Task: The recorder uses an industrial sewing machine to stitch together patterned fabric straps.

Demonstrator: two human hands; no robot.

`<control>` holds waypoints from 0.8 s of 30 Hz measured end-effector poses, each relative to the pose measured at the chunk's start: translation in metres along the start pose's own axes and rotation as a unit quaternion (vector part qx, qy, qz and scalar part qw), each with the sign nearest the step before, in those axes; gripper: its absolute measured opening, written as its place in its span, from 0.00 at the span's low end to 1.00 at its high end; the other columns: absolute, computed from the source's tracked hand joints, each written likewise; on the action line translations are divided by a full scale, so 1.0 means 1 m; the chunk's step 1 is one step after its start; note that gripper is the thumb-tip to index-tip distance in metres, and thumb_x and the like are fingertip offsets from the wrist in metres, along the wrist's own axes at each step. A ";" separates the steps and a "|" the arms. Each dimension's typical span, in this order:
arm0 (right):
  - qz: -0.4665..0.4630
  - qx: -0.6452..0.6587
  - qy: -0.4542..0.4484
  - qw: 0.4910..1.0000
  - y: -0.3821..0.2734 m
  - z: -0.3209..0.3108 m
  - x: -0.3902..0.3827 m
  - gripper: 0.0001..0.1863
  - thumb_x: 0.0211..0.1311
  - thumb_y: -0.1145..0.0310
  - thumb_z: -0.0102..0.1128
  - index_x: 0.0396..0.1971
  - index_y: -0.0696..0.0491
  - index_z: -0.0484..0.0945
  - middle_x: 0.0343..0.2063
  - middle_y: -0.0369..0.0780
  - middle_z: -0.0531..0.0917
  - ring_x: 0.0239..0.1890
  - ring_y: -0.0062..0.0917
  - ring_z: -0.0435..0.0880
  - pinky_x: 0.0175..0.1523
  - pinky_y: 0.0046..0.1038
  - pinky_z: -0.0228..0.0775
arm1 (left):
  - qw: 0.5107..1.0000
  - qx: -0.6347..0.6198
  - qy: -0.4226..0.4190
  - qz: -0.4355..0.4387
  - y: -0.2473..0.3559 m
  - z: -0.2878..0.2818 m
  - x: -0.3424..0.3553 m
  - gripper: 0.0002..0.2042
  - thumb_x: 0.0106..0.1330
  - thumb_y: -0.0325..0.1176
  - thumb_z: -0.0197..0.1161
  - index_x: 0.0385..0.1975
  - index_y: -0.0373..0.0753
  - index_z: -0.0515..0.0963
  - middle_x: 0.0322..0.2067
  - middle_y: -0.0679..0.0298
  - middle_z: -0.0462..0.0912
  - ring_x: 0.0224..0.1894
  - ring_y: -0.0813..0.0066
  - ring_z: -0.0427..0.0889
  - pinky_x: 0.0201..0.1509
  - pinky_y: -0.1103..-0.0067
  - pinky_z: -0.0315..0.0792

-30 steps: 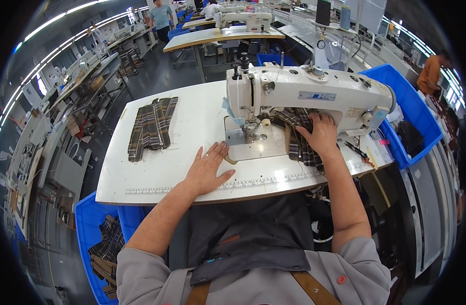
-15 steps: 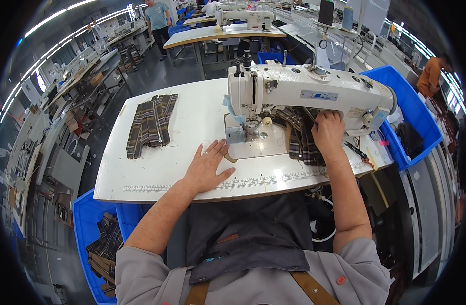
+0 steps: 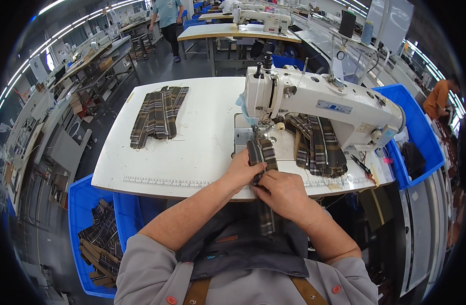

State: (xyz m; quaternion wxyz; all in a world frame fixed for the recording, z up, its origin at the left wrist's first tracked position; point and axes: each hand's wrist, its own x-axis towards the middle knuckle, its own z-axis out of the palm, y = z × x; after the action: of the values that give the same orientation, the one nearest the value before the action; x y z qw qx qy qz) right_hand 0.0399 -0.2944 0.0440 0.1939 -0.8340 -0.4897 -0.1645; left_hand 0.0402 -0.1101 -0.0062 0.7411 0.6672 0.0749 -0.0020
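Brown-and-black plaid fabric strip (image 3: 268, 152) lies before the needle area of the white metal sewing machine (image 3: 314, 96), and its lower end hangs over the front edge of the white flat table (image 3: 202, 152). The left hand (image 3: 240, 170) pinches the strip with thumb and fingers. Close beside it, the right hand (image 3: 285, 194) is also closed on the strip, with its fingers bent. One flat pile of plaid fabric pieces (image 3: 160, 118) rests at the table's left; another plaid pile (image 3: 322, 147) lies under the machine's arm.
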 end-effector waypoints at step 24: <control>0.199 0.489 -0.106 0.843 0.098 0.075 0.073 0.17 0.68 0.73 0.69 0.53 0.58 0.77 0.25 0.28 0.77 0.29 0.11 0.72 0.34 0.18 0.66 | 0.969 0.189 -0.145 0.061 0.008 -0.082 0.069 0.21 0.59 0.25 0.79 0.50 0.33 0.78 0.44 0.64 0.85 0.51 0.78 0.82 0.61 0.78 0.74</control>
State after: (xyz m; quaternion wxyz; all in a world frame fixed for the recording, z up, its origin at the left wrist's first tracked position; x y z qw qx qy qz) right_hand 0.1663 -0.2465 -0.0027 0.5518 -0.7228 -0.3481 0.2278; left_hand 0.1000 -0.0219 -0.0138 0.6036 0.7908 -0.0758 -0.0671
